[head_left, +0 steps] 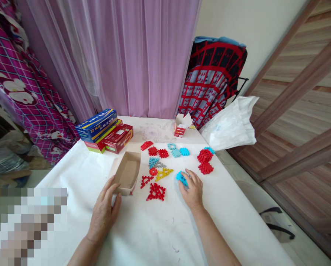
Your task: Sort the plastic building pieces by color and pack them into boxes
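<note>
My right hand (192,187) has its fingers and thumb closed around blue plastic toothed pieces (181,178), low over the white table; the fingers partly cover them. At the near left corner of an empty open cardboard box (129,171), my left hand (105,207) rests its stretched fingers against the edge, thumb apart. Between the hands lie a red toothed square (157,192), a red triangle (145,181), a yellow triangle (164,173), blue triangles (153,162) and a small red wheel (153,171). Red toothed pieces (205,168) are piled to the right of my right hand.
Boxes, blue (98,125) and red (119,137), are stacked at the back left. A small open box (179,129) stands at the back. Red gears (162,153) and light-blue gears (176,152) lie mid-table. A white bag (229,123) hangs over the right edge.
</note>
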The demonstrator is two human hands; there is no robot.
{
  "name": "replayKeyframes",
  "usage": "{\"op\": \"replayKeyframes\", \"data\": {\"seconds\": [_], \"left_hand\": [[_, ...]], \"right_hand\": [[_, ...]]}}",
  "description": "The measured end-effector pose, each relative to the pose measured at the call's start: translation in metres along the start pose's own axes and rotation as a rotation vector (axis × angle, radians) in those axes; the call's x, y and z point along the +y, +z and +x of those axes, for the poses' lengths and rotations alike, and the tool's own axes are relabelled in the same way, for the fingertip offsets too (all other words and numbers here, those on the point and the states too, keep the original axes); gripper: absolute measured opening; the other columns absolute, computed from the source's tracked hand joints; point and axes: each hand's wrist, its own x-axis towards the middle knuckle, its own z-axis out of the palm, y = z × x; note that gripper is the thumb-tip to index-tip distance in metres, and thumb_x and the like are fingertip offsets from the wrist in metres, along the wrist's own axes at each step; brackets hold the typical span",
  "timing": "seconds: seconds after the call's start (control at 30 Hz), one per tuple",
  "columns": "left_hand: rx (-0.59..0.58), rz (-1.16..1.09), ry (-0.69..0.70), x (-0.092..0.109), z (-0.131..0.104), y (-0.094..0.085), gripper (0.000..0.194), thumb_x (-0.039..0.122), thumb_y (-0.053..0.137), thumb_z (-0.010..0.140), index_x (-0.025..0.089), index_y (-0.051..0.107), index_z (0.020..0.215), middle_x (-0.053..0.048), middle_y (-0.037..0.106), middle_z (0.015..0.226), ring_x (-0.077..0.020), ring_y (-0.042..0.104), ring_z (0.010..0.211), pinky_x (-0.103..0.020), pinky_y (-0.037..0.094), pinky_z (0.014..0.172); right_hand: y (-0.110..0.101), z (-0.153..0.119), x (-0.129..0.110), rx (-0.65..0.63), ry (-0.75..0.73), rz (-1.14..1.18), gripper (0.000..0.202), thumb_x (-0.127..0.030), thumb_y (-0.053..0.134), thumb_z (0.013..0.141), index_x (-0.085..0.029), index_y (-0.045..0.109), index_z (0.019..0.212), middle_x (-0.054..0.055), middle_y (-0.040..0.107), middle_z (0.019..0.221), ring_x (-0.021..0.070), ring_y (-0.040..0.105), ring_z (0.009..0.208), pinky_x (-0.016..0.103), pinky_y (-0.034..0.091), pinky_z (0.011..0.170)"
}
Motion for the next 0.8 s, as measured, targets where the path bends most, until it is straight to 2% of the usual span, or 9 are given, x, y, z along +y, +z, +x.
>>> {"op": "replayKeyframes", "data": {"seconds": [0.2,0.4,0.63,0.8], "left_hand": [[-0.008,0.003,-0.016,0.001,0.001,-0.002,0.03,0.029,0.049,0.092,0.024,0.051,0.122,-0.013,0.05,0.144,-0.0264,0.054,0.13,-0.044,0.05,0.105],[-0.014,-0.004,-0.014,0.004,0.004,-0.005,0.03,0.029,0.049,0.092,0.025,0.051,0.122,-0.012,0.049,0.145,-0.0264,0.054,0.129,-0.045,0.051,0.104],[-0.016,-0.002,-0.031,0.002,0.002,-0.003,0.03,0.031,0.049,0.093,0.024,0.052,0.121,-0.012,0.049,0.145,-0.0273,0.054,0.129,-0.045,0.05,0.103],[-0.012,0.014,-0.024,-0.001,0.001,-0.001,0.03,0.032,0.05,0.092,0.023,0.052,0.12,-0.013,0.05,0.144,-0.0276,0.055,0.127,-0.045,0.049,0.103]], "right_hand": [[-0.002,-0.001,-0.001,0.003,-0.007,0.033,0.032,-0.033,0.053,0.089,-0.021,0.065,0.116,0.013,0.062,0.125,0.027,0.056,0.116,0.045,0.043,0.101],[-0.001,-0.001,0.003,0.021,0.075,0.072,0.042,-0.039,0.059,0.085,-0.019,0.061,0.122,0.014,0.063,0.123,0.0286,0.058,0.114,0.046,0.047,0.098],[0.003,-0.001,0.009,-0.002,0.133,0.123,0.035,-0.037,0.058,0.086,-0.02,0.065,0.116,0.012,0.067,0.115,0.0261,0.062,0.107,0.042,0.05,0.095],[0.004,0.001,0.01,0.034,0.118,0.152,0.038,-0.038,0.061,0.085,-0.02,0.063,0.118,0.012,0.068,0.112,0.0257,0.063,0.102,0.042,0.052,0.09]]}}
